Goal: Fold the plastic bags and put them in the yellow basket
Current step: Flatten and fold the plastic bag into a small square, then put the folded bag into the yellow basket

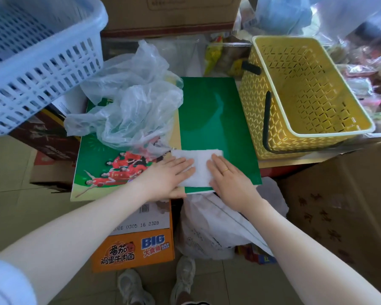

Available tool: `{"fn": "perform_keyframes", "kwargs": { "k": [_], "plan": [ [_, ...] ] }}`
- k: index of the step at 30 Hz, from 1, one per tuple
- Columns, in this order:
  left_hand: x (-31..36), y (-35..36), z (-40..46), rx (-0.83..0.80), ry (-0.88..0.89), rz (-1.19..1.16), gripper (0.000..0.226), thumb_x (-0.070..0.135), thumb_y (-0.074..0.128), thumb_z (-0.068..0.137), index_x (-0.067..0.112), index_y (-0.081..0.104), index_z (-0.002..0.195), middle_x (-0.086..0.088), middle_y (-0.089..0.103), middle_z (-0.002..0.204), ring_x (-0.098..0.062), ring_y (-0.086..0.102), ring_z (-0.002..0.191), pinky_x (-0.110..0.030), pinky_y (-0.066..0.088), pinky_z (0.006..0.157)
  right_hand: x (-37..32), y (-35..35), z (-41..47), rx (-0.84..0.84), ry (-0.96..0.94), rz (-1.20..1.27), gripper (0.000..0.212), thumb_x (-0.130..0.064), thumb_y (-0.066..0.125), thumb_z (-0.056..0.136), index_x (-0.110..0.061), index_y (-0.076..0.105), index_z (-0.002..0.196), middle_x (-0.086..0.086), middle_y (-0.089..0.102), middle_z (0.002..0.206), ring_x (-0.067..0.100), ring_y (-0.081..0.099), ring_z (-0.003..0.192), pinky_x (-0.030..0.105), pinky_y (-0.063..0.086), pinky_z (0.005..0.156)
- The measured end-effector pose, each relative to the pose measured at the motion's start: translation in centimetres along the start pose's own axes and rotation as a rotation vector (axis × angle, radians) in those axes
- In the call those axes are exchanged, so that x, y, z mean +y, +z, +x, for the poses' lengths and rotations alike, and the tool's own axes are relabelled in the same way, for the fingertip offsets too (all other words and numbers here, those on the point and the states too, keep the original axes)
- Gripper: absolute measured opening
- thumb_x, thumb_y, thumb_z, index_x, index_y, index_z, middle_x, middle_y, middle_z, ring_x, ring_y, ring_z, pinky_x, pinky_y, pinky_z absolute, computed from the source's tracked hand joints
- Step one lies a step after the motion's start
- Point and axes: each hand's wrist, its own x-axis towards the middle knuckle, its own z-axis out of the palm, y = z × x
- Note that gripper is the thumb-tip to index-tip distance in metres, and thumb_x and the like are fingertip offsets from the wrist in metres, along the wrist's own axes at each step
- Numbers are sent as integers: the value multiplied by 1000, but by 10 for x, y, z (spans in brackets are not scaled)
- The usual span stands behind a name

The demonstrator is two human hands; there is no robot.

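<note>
While both hands lie flat on it, the folded bag sits low in the middle of the frame, a small white rectangle on the green board that serves as the work surface. The left hand presses its left part and the right hand its right edge, fingers straight, each grip released and nothing clasped. I judge this first bag nearly folded, perhaps with one more crease to come. The yellow basket, at the right of the frame just beside the board, looks empty as far as its mesh floor shows, so nothing has been put away yet. A heap of crumpled clear bags waits in the middle left, covering much of the board there, and these are all still to do. Bare green lies between the folded bag and the basket, so the way over seems free; its near wall and dark handle must be cleared. The board's near edge overhangs the boxes below, close under the wrists.
</note>
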Motion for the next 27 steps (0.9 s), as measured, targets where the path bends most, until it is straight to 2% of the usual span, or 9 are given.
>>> {"fn": "perform_keyframes", "kwargs": {
  "k": [3,6,10,12,16,20,22,24,27],
  "plan": [
    [13,17,-20,114,34,-6,68,38,77,64,10,59,123,-13,57,128,-29,59,112,-43,45,92,-2,4,-20,9,-112,-115,70,-58,46,81,-6,55,128,17,53,134,30,55,120,48,42,100],
    [26,19,-33,355,82,-92,35,6,50,75,10,70,103,-7,70,106,-23,68,91,-35,55,76,-12,7,-32,91,-124,-180,65,-45,77,63,-10,63,116,16,61,124,29,60,112,46,43,99],
    [30,-14,-35,469,29,-372,24,24,44,92,15,66,90,1,69,70,-17,65,58,-25,50,46,-20,-11,-34,323,-155,103,31,-30,71,75,-14,60,99,4,67,104,25,62,98,37,46,91],
    [34,-46,-32,587,-11,-450,34,36,37,98,16,63,89,5,64,63,-11,58,52,-21,43,44,-24,-40,-36,417,-124,345,13,-27,56,86,-16,56,93,0,66,85,19,61,78,25,42,70],
    [33,-108,-18,827,-165,-367,22,35,49,90,16,56,98,6,62,69,-6,54,58,-19,40,52,-2,-113,-42,624,102,535,20,-28,47,90,-12,58,89,2,61,70,21,53,59,31,40,50],
    [30,-133,5,795,-262,-333,23,26,47,85,12,64,91,7,63,70,-8,56,58,-22,44,48,51,-172,-35,832,363,683,15,-22,49,94,-10,54,87,-3,50,64,9,41,53,27,32,50],
    [33,-135,19,732,-289,-352,26,29,44,83,14,65,88,7,63,68,-10,56,55,-22,47,43,81,-186,-20,833,502,701,16,-21,46,96,-10,52,88,-3,49,65,11,43,58,32,29,53],
    [36,-134,35,679,-306,-396,32,33,39,83,15,65,88,5,67,75,-16,61,59,-30,51,46,112,-188,-2,751,621,656,18,-21,43,97,-8,51,88,5,52,73,24,44,67,32,27,57],
    [41,-133,55,635,-342,-418,32,33,39,84,16,65,89,3,68,79,-22,63,64,-31,50,50,154,-172,27,494,763,664,15,-16,41,96,-8,49,87,9,52,84,25,44,73,31,26,59]
  ]
}}
